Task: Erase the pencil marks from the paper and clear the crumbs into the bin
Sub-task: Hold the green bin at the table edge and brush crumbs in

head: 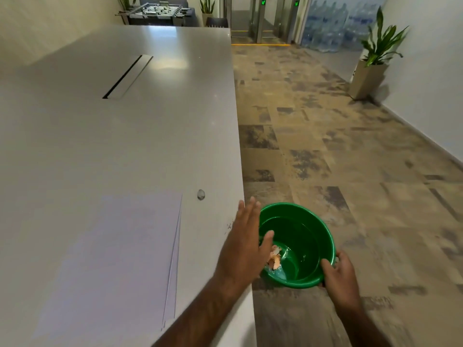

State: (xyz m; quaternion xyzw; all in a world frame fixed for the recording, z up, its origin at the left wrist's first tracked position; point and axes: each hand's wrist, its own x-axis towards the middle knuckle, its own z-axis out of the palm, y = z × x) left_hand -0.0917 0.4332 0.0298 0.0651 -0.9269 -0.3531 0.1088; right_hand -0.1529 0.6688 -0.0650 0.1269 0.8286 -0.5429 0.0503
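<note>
A long pale grey table was seen filling the left of the view, its right edge running from far to near beside a mottled brown tiled floor. A dark cable slot was set into the far part of the table. White paper was laid flat on the near part, apart from the right edge, with a small round grey object just beyond its far right corner. A few dark crumbs were scattered on the bare strip between paper and edge.

A green bin was held just off the table edge, below the tabletop level, with pinkish scraps lying at its bottom. The right hand was clamped on the near rim, thumb inside. The left hand was stretched flat over the table edge, fingers straight and apart, reaching partly over the bin's mouth.

Wide open floor was seen to the right, bounded by a white wall, where a potted plant stood. A table-football game and glass gates were visible at the far end.
</note>
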